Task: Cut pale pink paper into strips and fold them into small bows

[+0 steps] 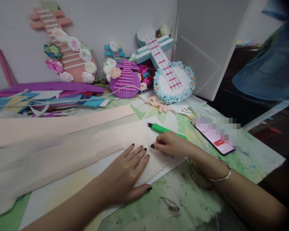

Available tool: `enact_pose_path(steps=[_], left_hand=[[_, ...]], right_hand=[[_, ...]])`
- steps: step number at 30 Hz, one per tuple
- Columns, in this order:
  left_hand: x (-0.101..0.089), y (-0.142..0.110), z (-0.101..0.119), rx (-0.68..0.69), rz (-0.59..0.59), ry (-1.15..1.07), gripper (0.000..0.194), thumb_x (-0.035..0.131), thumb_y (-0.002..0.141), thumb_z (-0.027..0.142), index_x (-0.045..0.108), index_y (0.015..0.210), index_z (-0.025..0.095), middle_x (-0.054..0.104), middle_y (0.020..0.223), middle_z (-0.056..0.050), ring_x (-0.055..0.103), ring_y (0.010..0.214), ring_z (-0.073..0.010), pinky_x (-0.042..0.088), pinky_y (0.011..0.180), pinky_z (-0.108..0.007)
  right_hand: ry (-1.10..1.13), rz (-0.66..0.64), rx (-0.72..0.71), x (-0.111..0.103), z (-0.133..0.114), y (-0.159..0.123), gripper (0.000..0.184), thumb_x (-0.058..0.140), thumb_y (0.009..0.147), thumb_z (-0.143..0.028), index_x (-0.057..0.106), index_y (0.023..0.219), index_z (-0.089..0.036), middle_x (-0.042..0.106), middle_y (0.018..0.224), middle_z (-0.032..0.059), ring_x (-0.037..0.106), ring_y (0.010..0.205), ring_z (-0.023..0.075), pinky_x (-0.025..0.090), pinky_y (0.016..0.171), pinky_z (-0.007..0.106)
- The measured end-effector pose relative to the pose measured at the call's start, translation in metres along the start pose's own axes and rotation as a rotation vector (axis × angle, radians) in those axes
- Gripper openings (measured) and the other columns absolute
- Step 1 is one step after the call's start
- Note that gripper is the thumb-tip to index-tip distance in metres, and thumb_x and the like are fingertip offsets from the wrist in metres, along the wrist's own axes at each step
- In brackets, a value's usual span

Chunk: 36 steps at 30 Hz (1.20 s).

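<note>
My left hand (128,170) lies palm down with its fingers stretched out, pressing on a pale peach sheet (155,162). White paper (89,175) shows beneath that sheet. Just to the right, my right hand (170,143) rests low over the sheet with its fingers curled and the thumb pressed in. Whatever may be between those fingers is hidden. Behind the right hand lies a slim green tool (160,128) with a dark end, a marker or a utility knife; I cannot tell which. A long peach strip (93,120) stretches across the table farther back.
A phone (221,141) lies at the right. Along the wall stand decorated model lutes: peach (69,61), purple (125,81) and white-blue (168,80). Coloured foam scraps (55,88) are heaped at the back left. A grey panel (202,48) rises behind.
</note>
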<state>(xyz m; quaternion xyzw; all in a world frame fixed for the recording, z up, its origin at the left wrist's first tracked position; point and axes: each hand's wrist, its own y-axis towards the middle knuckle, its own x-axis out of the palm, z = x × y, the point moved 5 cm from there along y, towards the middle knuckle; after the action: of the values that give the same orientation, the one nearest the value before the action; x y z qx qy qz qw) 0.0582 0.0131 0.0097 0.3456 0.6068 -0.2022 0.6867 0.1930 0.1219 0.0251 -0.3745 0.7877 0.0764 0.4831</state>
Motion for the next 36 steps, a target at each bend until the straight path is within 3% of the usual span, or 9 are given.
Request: enact_pose_path(steps=[3, 8, 15, 20, 36], left_hand=[[0.001, 0.001, -0.003, -0.007, -0.023, 0.042, 0.064, 0.046, 0.090, 0.051, 0.048, 0.132, 0.003, 0.048, 0.136, -0.025, 0.042, 0.130, -0.0381, 0.029, 0.108, -0.059], [0.001, 0.002, -0.007, -0.044, -0.025, 0.053, 0.061, 0.044, 0.091, 0.049, 0.047, 0.133, 0.005, 0.049, 0.136, -0.023, 0.041, 0.131, -0.0358, 0.028, 0.110, -0.058], [0.002, 0.000, -0.008, -0.064, -0.025, 0.021, 0.063, 0.044, 0.091, 0.049, 0.042, 0.136, 0.005, 0.047, 0.139, -0.022, 0.038, 0.133, -0.0356, 0.025, 0.112, -0.057], [0.002, -0.001, -0.009, -0.059, 0.008, 0.009, 0.059, 0.047, 0.091, 0.047, 0.044, 0.135, 0.009, 0.048, 0.138, -0.020, 0.037, 0.134, -0.0346, 0.027, 0.111, -0.056], [0.010, -0.004, -0.016, -0.036, 0.046, 0.122, 0.040, 0.032, 0.097, 0.022, 0.050, 0.132, 0.011, 0.052, 0.136, -0.015, 0.043, 0.131, -0.0285, 0.033, 0.109, -0.052]], right_hand=[[0.051, -0.093, -0.028, -0.001, 0.001, -0.007, 0.026, 0.051, 0.087, -0.028, 0.055, 0.064, -0.016, 0.055, 0.054, -0.0012, 0.046, 0.047, 0.0077, 0.030, 0.049, 0.022], [-0.069, -0.007, -0.092, -0.003, 0.001, -0.004, 0.022, 0.055, 0.078, -0.015, 0.050, 0.057, -0.016, 0.047, 0.052, -0.0035, 0.037, 0.049, 0.0071, 0.024, 0.048, 0.022], [-0.116, 0.025, -0.054, -0.004, 0.008, -0.003, 0.024, 0.054, 0.076, -0.017, 0.044, 0.054, -0.017, 0.043, 0.051, -0.0033, 0.035, 0.051, 0.0082, 0.023, 0.048, 0.022], [-0.124, -0.012, -0.067, -0.008, 0.011, -0.007, 0.018, 0.054, 0.075, -0.017, 0.047, 0.059, -0.017, 0.050, 0.056, -0.0020, 0.035, 0.051, 0.0081, 0.024, 0.047, 0.022], [-0.202, -0.034, -0.171, -0.013, 0.011, -0.013, 0.020, 0.050, 0.086, -0.022, 0.055, 0.068, -0.017, 0.054, 0.061, -0.0002, 0.039, 0.054, 0.0093, 0.027, 0.050, 0.024]])
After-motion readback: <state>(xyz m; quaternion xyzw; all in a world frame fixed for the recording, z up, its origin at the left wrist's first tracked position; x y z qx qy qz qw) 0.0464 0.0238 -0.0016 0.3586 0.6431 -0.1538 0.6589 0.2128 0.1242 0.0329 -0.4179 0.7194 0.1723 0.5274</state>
